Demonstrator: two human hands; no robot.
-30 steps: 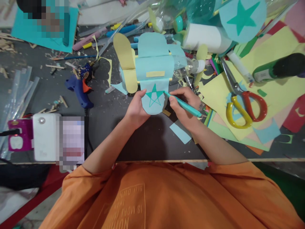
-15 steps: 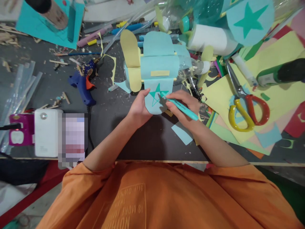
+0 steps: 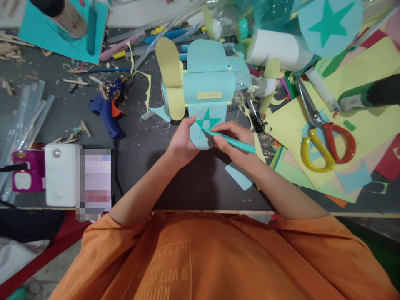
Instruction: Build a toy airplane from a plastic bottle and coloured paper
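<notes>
A light blue and yellow paper aeroplane (image 3: 206, 79) built on a clear plastic bottle lies on the dark table. Its near wing (image 3: 204, 139) bears a teal star (image 3: 207, 123), partly filled in. My left hand (image 3: 181, 143) grips the wing's left edge, fingers closed on it. My right hand (image 3: 237, 146) pinches a teal marker (image 3: 231, 141), whose tip rests on the star's lower left part.
A blue glue gun (image 3: 106, 112) lies to the left, a white power bank (image 3: 61, 175) at the near left edge. Red and yellow scissors (image 3: 325, 137) lie on coloured paper sheets (image 3: 368, 121) at the right. Markers, glue sticks, wood scraps and a second star-marked craft (image 3: 328, 25) crowd the back.
The marker tip has travelled left across the star, from its right point to its lower left, and more of the star is filled in. My left hand keeps holding the wing.
</notes>
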